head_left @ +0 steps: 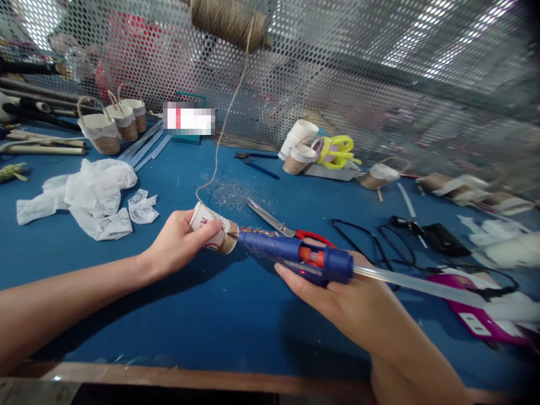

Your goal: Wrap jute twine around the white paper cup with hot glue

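Left hand point(179, 244): closed around a small white paper cup point(225, 236), thumb laid along its printed side. The cup is held tilted above the blue surface point(177, 315), in front of the person; one end is bound in brown twine point(233, 107), and the cup's interior cannot be seen. A strand of the twine runs up to a spool point(228, 21) at the perforated panel.

Right hand point(350, 298): wrapped around a blue glue gun point(272, 247), its nozzle at the twine-bound end of the cup; contact cannot be confirmed. A clear glue stick point(400, 278) is seated in the gun and projects from its rear. A red light shows on the gun's side.

Containers, left rear: three upright baskets point(101, 138) with loop handles, brown lower walls and white lace rims. The nearest shows a pale interior; the bottoms are hidden.

Containers, right rear: white cups point(297, 136) stacked and tilted, with a lace-trimmed brown cup point(297, 162) just in front. Further right, a handled basket point(379, 175) leans over; the brown cups point(439, 184) beyond are blurred, contents indeterminable.

Red-handled scissors point(270, 216) lie open behind the gun. White lace point(95, 191) is heaped to the left.
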Demonstrator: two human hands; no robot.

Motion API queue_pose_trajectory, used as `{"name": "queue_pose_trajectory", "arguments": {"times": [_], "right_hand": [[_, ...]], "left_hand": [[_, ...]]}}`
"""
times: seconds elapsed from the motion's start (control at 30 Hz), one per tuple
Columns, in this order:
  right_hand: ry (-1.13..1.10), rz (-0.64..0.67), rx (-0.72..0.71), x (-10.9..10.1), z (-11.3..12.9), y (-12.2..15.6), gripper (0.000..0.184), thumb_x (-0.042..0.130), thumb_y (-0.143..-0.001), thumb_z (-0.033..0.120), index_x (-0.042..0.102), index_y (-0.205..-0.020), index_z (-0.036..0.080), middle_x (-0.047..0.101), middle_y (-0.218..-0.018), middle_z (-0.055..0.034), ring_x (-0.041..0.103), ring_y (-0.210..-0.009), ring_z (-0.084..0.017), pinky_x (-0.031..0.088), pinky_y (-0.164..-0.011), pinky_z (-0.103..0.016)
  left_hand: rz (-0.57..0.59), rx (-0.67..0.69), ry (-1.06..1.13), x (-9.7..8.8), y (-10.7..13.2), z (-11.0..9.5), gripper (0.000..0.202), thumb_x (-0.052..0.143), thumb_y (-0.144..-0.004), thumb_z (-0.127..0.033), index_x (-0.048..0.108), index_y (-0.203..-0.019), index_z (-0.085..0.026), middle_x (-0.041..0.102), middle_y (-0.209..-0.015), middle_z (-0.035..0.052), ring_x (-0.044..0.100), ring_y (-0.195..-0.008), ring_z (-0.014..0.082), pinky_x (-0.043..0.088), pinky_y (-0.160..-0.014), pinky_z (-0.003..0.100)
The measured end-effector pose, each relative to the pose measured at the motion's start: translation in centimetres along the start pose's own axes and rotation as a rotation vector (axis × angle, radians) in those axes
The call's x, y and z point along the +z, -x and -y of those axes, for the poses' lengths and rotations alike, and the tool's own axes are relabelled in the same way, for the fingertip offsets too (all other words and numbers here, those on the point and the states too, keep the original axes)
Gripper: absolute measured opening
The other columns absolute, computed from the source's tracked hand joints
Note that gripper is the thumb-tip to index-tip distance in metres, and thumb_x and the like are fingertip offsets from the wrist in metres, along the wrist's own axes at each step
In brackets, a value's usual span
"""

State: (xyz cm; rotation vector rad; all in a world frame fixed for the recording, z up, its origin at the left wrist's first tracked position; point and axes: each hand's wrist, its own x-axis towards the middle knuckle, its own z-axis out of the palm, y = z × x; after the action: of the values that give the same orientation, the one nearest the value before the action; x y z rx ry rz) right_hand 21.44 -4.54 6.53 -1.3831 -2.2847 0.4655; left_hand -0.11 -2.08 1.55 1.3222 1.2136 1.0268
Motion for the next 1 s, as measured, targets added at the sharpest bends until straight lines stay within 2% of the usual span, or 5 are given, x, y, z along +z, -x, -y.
{"name": "queue_pose_trajectory", "arguments": {"times": [0.17, 0.6, 0.73, 0.9, 1.0], "right_hand": [[-0.033, 0.071, 0.021, 0.10, -0.43, 0.37, 0.008, 0.057, -0.074, 0.028, 0.056, -0.069, 0.022, 0.059, -0.056, 0.0047, 0.054, -0.048, -0.011, 0.046, -0.049, -0.023], [0.015, -0.039, 0.042, -0.01, -0.68, 0.26, 0.007, 0.055, -0.074, 0.029, 0.059, -0.073, 0.024, 0.061, -0.058, 0.0037, 0.056, -0.049, -0.013, 0.048, -0.048, -0.023], [0.010, -0.015, 0.050, -0.35, -0.26, 0.14, 0.007, 0.055, -0.074, 0.029, 0.058, -0.070, 0.024, 0.061, -0.057, 0.0039, 0.056, -0.048, -0.013, 0.047, -0.046, -0.023], [-0.005, 0.032, 0.040, -0.47, -0.10, 0.24, 0.008, 0.055, -0.073, 0.028, 0.058, -0.068, 0.023, 0.061, -0.056, 0.0040, 0.056, -0.047, -0.013, 0.046, -0.046, -0.023], [-0.001, 0.004, 0.032, -0.44, -0.34, 0.28, 0.009, 0.053, -0.075, 0.028, 0.058, -0.070, 0.023, 0.063, -0.060, 0.0029, 0.056, -0.049, -0.013, 0.047, -0.047, -0.023]], "left_hand": [[0.011, 0.002, 0.013, -0.17, -0.15, 0.46, 0.025, 0.054, -0.076, -0.034, 0.063, -0.075, -0.011, 0.066, -0.068, 0.0022, 0.057, -0.058, 0.0112, 0.044, -0.057, 0.019], [0.048, 0.138, -0.100, -0.21, 0.42, 0.22, 0.025, 0.049, -0.080, -0.031, 0.061, -0.072, -0.011, 0.065, -0.066, 0.0024, 0.057, -0.060, 0.0119, 0.045, -0.058, 0.019], [0.071, 0.177, -0.156, -0.36, 0.58, 0.24, 0.027, 0.048, -0.080, -0.031, 0.062, -0.069, -0.011, 0.064, -0.067, 0.0031, 0.057, -0.060, 0.0123, 0.045, -0.056, 0.019], [0.108, 0.209, -0.128, -0.30, 0.42, 0.04, 0.027, 0.046, -0.081, -0.029, 0.062, -0.069, -0.011, 0.068, -0.077, 0.0059, 0.061, -0.071, 0.0154, 0.048, -0.067, 0.023], [0.101, 0.219, -0.149, -0.34, 0.47, 0.14, 0.026, 0.047, -0.081, -0.029, 0.062, -0.071, -0.011, 0.068, -0.073, 0.0053, 0.061, -0.067, 0.0149, 0.048, -0.062, 0.022]]}}
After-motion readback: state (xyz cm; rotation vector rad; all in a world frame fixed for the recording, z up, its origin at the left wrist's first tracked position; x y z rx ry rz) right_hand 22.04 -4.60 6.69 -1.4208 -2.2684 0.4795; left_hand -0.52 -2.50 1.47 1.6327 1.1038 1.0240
